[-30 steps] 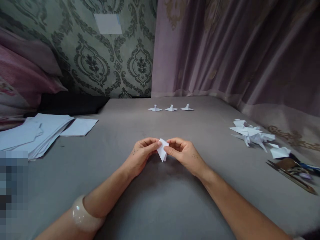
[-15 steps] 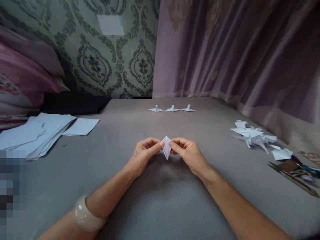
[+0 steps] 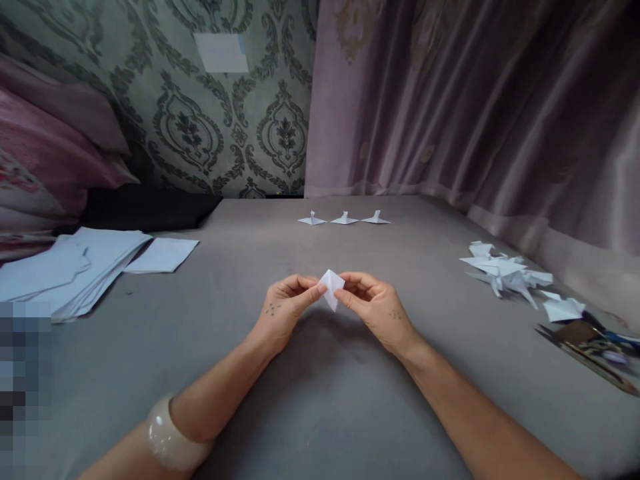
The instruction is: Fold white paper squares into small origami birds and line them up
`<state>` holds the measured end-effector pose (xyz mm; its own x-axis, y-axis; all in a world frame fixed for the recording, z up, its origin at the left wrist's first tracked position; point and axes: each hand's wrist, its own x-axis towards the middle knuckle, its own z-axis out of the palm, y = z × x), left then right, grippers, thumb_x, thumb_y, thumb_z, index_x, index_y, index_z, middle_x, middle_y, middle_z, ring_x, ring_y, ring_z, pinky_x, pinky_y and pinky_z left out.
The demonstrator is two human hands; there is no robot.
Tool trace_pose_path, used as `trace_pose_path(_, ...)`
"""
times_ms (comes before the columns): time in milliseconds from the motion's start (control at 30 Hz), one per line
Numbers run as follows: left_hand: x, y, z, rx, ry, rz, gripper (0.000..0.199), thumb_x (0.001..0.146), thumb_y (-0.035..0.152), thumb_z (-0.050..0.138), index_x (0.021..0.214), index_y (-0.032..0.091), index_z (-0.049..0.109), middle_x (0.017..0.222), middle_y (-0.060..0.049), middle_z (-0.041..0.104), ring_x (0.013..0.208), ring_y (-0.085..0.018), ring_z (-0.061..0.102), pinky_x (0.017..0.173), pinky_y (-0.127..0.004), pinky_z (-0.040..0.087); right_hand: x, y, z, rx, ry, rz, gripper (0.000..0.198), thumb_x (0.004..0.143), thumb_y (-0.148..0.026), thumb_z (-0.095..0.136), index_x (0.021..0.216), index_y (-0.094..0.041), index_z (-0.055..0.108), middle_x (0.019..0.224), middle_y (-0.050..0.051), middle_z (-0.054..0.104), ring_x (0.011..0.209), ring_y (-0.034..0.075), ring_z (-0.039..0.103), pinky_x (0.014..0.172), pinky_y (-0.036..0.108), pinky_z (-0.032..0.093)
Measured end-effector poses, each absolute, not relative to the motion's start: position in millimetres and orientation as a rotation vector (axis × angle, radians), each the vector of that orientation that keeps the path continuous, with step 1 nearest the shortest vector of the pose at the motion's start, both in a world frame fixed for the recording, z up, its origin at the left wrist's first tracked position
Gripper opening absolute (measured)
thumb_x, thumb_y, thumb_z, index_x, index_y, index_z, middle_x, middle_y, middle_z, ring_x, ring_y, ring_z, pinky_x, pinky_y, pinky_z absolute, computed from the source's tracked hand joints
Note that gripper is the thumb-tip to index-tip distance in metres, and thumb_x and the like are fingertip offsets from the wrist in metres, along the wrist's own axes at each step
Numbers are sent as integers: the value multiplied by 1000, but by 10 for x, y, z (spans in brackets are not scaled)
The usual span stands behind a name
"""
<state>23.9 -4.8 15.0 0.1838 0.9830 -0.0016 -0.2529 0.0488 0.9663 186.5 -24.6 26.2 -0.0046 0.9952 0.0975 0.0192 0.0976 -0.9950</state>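
Between my two hands is a small white folded paper (image 3: pixel 331 283), shaped like a diamond with a point at the top and another at the bottom. My left hand (image 3: pixel 293 303) pinches its left side between thumb and fingers. On the other side, my right hand (image 3: pixel 373 303) has its thumb on the front of the paper and its fingers curled behind, partly hidden. Both hands are just above the grey surface (image 3: pixel 320 413). A pale bangle (image 3: pixel 175 437) circles my left forearm.
Three folded paper birds (image 3: pixel 345 219) stand in a row at the back. To the left lie a stack of white paper (image 3: pixel 100 267) and a smaller sheet (image 3: pixel 163 255). A heap of folded paper figures (image 3: pixel 505 270) and some tools (image 3: pixel 590 350) lie on the right.
The folded paper has turned and tilted slightly, its right side now standing out wider. My right thumb has shifted left and down across its front.
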Motion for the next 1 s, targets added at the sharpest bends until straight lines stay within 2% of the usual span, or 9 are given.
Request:
trace_pose_path(300, 276, -82, 190, 1082, 909, 1177, 26, 65, 28, 78, 62, 15, 56, 78, -1, 68, 72, -12, 60, 72, -26, 46, 1877, -262, 280, -1185, -1285, 1074, 22, 76, -36, 68, 91, -20, 71, 86, 4, 72, 82, 18, 65, 77, 31, 50)
trace_pose_path(400, 286, -79, 175, 1075, 875, 1184, 29, 64, 27, 79, 66, 16, 53, 73, 1, 65, 67, -10, 59, 67, -23, 45, 1881, -268, 283, -1193, -1306, 1045, 21, 79, -36, 65, 90, -19, 71, 85, 4, 72, 80, 17, 65, 75, 30, 50)
trace_pose_path(533, 286, -96, 178, 1101, 820, 1059, 28, 68, 30, 77, 86, 17, 60, 75, 1, 65, 69, -11, 59, 67, -23, 44, 1878, -263, 281, -1215, -1358, 1003, 20, 81, -35, 62, 91, -20, 71, 86, 4, 72, 78, 17, 65, 72, 29, 50)
trace_pose_path(733, 290, -127, 146, 1130, 843, 898, 25, 70, 31, 76, 65, 14, 59, 58, 4, 55, 54, -6, 45, 52, -19, 32, 1844, -288, 289, -1205, -1410, 995, 22, 81, -34, 63, 97, -21, 69, 92, 4, 71, 85, 17, 65, 79, 30, 50)
trace_pose_path(833, 301, -100, 95, 932, 763, 981, 21, 69, 29, 77, 69, 14, 63, 66, 1, 59, 63, -8, 50, 59, -19, 37, 1809, -312, 286, -1147, -1318, 1147, 36, 75, -36, 70, 106, -20, 64, 92, 5, 70, 84, 17, 65, 79, 30, 51)
trace_pose_path(1000, 295, -66, 56, 800, 726, 979, 21, 71, 30, 76, 82, 12, 70, 79, -3, 63, 71, -10, 53, 62, -20, 40, 1759, -324, 251, -1042, -1263, 1273, 26, 78, -38, 67, 95, -19, 70, 86, 3, 68, 80, 16, 62, 78, 31, 50)
